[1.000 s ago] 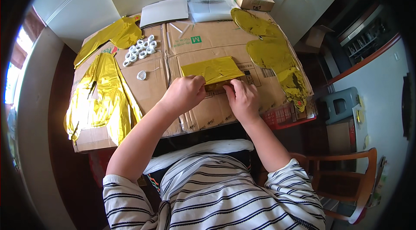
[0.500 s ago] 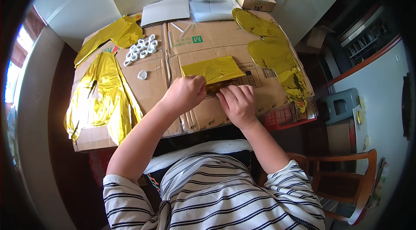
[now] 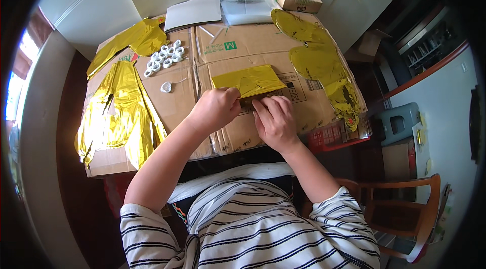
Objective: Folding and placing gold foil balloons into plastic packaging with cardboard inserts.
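Note:
A gold foil balloon [image 3: 249, 79], folded into a flat rectangle, lies on the cardboard in front of me. My left hand [image 3: 216, 109] is closed, pinching the foil's near left edge. My right hand [image 3: 276, 123] sits just to its right, fingers bent together at the near edge of the same foil. A dark, shaded part of the foil shows between the two hands; the fingertips are partly hidden there. Flat gold foil balloons lie on both sides: one at the left front [image 3: 119, 112], one at the left back [image 3: 132, 41], and more foil [image 3: 319, 64] along the right.
The cardboard sheet [image 3: 167, 112] covers the table. Several small white rolls [image 3: 164, 58] are grouped left of centre, with one loose roll [image 3: 166, 87] nearer. At the back are white sheets [image 3: 192, 13], clear plastic bags [image 3: 248, 10] and a small box [image 3: 298, 1]. A wooden chair [image 3: 400, 213] stands at right.
My right hand has shifted slightly left and upward along the foil's near edge, its fingers drawn closer together. My left hand has barely moved.

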`<state>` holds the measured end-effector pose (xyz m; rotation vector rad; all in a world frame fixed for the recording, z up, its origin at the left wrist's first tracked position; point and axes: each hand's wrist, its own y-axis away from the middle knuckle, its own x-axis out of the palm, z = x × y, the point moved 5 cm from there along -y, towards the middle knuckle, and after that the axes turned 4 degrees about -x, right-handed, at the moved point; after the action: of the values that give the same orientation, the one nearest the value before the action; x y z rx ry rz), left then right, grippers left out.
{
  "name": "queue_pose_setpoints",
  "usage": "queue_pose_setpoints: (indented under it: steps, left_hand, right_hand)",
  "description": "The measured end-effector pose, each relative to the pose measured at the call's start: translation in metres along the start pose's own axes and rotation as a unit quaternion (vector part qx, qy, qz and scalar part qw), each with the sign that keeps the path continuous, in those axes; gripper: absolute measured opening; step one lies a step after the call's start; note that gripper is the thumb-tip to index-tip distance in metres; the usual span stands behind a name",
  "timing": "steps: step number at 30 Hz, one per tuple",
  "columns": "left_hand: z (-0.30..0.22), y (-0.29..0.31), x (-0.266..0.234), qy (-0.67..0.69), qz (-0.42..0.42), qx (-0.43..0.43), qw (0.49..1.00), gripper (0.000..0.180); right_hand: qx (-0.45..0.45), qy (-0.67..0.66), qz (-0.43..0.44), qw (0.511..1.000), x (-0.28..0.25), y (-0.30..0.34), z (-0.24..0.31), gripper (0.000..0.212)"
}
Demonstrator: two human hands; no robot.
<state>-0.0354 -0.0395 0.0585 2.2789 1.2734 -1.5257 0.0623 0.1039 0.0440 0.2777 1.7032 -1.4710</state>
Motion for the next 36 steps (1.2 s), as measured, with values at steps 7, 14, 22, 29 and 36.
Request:
queue_pose_setpoints:
  steps: [7,14,22,29,36]
  left_hand:
    - [0.001,0.001,-0.001,-0.001,-0.002,-0.001,1.000,0.011]
    - [0.001,-0.001,-0.002,0.002,0.003,-0.001,1.000,0.011]
    - [-0.001,-0.005,-0.008,0.004,-0.005,0.004,1.000,0.010]
    - [-0.004,-0.008,-0.012,0.012,-0.012,0.002,1.000,0.012]
    - [-0.001,-0.006,-0.010,-0.003,0.010,-0.013,1.000,0.012]
  right_hand:
    - [0.003,0.002,0.069,0.998,0.009,-0.004,-0.001,0.040]
    - [-0.008,-0.004,0.119,0.993,0.017,-0.008,-0.004,0.044]
    - [0.015,-0.022,0.161,0.987,0.023,-0.008,-0.004,0.040]
    - [0.024,0.017,0.087,0.996,0.014,-0.007,-0.006,0.035]
    - [0.125,-0.026,0.071,0.989,0.001,-0.011,-0.039,0.045]
